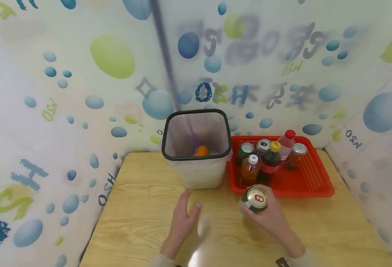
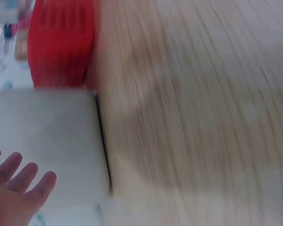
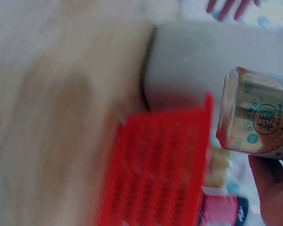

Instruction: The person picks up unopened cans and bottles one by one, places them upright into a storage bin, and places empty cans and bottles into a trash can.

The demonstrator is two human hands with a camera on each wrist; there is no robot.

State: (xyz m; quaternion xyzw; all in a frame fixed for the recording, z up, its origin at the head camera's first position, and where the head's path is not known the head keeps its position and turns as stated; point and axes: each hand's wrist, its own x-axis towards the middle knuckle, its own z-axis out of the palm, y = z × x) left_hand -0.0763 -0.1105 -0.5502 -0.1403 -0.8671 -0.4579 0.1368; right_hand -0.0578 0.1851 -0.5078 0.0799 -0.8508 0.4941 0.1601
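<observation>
My right hand (image 1: 272, 215) grips a drink can (image 1: 257, 198) with a gold lid and red tab, in front of the red basket. The right wrist view shows the can (image 3: 254, 115) gold-toned with green print, the fingers (image 3: 272, 188) at its side. My left hand (image 1: 183, 218) is over the wooden table, thumb and fingers spread and holding nothing, in front of the white bin (image 1: 200, 174). In the left wrist view its fingers (image 2: 24, 176) are spread in front of the bin's wall.
The bin has a black rim and a clear liner, with an orange item (image 1: 201, 151) inside. Right of it, the red basket (image 1: 310, 178) holds several cans and bottles, including a cola-dark bottle (image 1: 270, 163) with a yellow cap. A patterned wall covering (image 1: 169, 55) stands behind the table (image 1: 142, 207).
</observation>
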